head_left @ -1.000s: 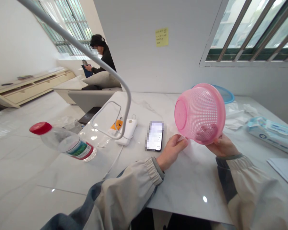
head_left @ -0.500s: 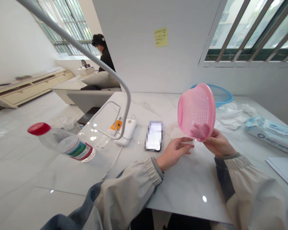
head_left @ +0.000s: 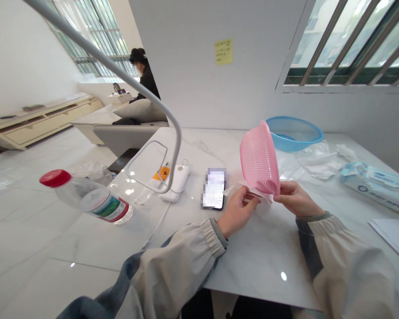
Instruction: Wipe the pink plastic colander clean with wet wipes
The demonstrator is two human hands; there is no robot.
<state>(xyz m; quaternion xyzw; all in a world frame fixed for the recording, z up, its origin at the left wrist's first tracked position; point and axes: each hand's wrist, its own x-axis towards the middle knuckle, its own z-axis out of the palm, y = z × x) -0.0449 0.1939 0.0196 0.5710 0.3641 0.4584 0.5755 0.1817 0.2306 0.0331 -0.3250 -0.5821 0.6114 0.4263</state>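
My right hand (head_left: 296, 199) grips the lower rim of a pink plastic mesh colander (head_left: 259, 159), which is tilted up and seen almost edge-on above the marble table (head_left: 259, 266). My left hand (head_left: 237, 211) pinches a white tissue or wipe (head_left: 252, 188) against the colander's lower rim. The cloth runs along the rim between my hands. The colander's inside is mostly turned away from me and hidden.
A blue plastic basin (head_left: 294, 134) and crumpled clear plastic (head_left: 319, 161) lie behind the colander. A phone (head_left: 214, 188), white device (head_left: 174, 182), wipes packet (head_left: 375, 188), water bottle (head_left: 91, 199) and white gooseneck arm (head_left: 146, 99) surround my hands. A seated person (head_left: 145, 79) is farther back.
The colander has turned from showing its base to nearly edge-on and shifted left, uncovering the blue basin. My left hand has moved from beside the white tissue to pinching it at the rim.
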